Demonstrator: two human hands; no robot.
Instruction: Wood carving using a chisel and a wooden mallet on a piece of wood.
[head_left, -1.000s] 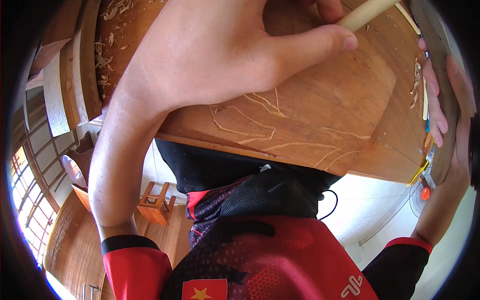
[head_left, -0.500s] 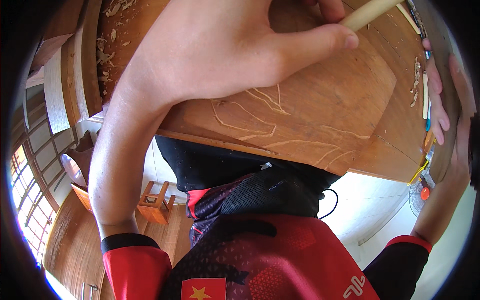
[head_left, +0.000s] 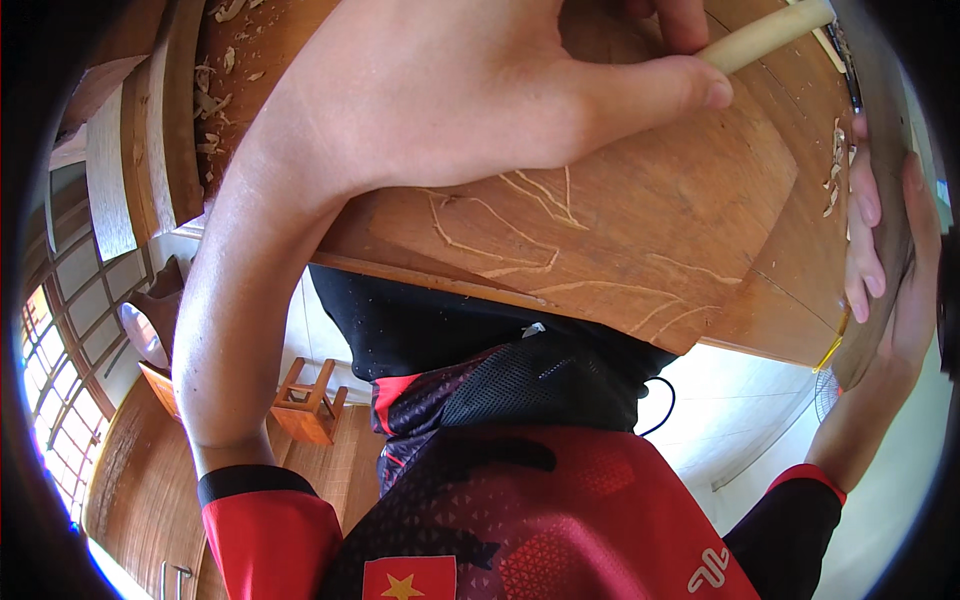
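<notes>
My left hand (head_left: 480, 95) is closed around a pale round wooden handle (head_left: 775, 35), with the thumb lying along it. The tool's other end is hidden behind the hand, so its kind does not show. Below the hand lies a flat brown wooden board (head_left: 690, 215) with thin curved lines cut into its surface. At the far right, my right hand (head_left: 895, 260) wraps round a long grey-brown length of wood (head_left: 885, 130), its fingers on one side and its palm on the other. This wood stands close to the handle's end.
Under the board is a brown wooden table (head_left: 785, 310), with curled shavings (head_left: 832, 165) and slim tools along its right side. More shavings (head_left: 210, 105) lie at the left, beside curved wooden pieces (head_left: 150, 150). A small wooden stool (head_left: 308, 402) stands on the floor.
My right hand and the length of wood have come left, nearer the handle, and the fingers sit lower. My left hand and the handle have shifted slightly right.
</notes>
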